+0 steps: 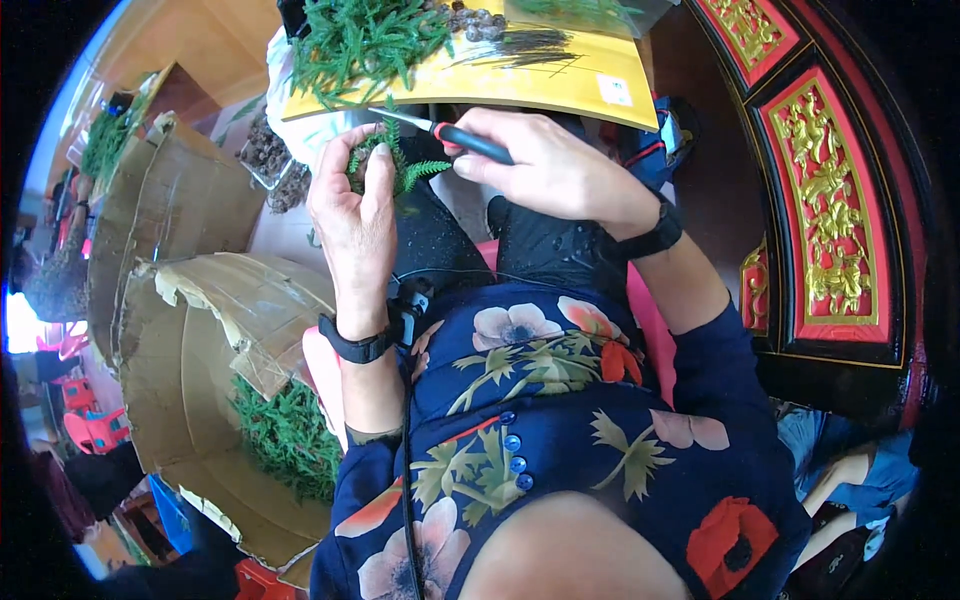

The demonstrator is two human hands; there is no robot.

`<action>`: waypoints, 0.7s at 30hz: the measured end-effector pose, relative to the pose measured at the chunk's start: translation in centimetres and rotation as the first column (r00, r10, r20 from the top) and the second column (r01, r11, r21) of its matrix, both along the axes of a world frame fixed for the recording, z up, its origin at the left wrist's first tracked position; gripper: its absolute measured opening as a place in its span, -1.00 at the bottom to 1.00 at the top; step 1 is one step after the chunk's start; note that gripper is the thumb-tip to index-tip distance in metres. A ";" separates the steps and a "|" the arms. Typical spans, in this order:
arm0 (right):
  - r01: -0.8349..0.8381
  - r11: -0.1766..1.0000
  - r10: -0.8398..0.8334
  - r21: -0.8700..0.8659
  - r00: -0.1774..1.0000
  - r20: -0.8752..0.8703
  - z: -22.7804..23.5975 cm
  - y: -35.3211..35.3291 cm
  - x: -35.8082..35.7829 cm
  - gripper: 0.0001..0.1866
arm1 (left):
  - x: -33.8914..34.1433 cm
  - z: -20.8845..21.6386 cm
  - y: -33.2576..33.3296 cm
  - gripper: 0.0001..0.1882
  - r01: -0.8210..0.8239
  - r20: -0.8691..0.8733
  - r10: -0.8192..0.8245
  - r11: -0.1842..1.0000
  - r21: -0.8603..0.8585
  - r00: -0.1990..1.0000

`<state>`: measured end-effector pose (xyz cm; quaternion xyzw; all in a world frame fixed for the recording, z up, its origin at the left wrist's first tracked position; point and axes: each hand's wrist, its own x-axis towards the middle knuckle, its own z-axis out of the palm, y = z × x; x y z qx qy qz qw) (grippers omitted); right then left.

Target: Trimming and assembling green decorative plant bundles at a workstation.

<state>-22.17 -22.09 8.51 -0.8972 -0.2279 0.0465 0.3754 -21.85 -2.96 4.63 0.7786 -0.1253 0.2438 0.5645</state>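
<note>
In front of my lap, my left hand [350, 195] is closed around a small bunch of green artificial sprigs [400, 165], its thumb pressed on top. My right hand [535, 160] grips a slim pointed tool with a black-and-red handle [475, 143]. The tool's metal tip points left, over the sprigs; its exact kind is unclear. One frond reaches right, close to my right thumb and fingertips; whether they touch is unclear.
A yellow tabletop [600, 60] ahead bears piled green sprigs [365, 45], pine cones [478, 22] and dark thin wires [525, 45]. More sprigs lie in a torn cardboard box [190, 400] at left. A wire basket of brown cones [270, 160] stands beyond. Carved red-and-gold panels [825, 200] stand at right.
</note>
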 end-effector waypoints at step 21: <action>-0.171 0.985 0.166 -0.030 0.980 -0.113 -1.5 -1.3 0.9 -0.65 | -0.4 0.0 -0.3 -0.84 0.100 -0.200 -0.140 0.975 -0.199 0.970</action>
